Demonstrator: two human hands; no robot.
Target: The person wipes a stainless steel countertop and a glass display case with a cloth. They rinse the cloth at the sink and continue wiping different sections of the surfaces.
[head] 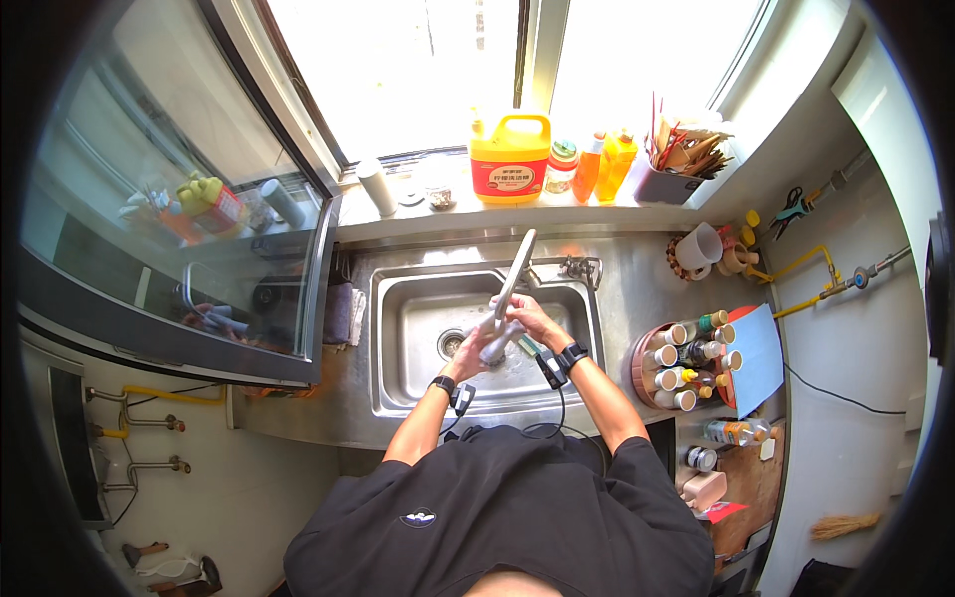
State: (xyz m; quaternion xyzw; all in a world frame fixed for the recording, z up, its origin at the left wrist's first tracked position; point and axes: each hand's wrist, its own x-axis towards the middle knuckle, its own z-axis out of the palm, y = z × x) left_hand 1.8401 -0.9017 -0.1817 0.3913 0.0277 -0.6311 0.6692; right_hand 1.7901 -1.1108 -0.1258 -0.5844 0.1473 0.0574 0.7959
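Note:
Over a stainless steel sink basin (418,313), my left hand (468,357) and my right hand (528,315) both grip a light grey cloth (498,345) that hangs in folds between them. The curved spout of the faucet (516,272) passes above the cloth and partly covers it and my fingers. A green and pale item (529,345), perhaps a sponge, lies in the basin beside my right wrist. The drain strainer (451,342) shows left of the cloth. Whether water is running cannot be made out.
Folded cloths (345,317) lie left of the sink, near an open glass window sash (322,283). A yellow detergent jug (509,168) and bottles line the sill. On the right counter stand a round rack of seasoning bottles (643,373) and a blue board (762,358). Cables hang from my wrist devices.

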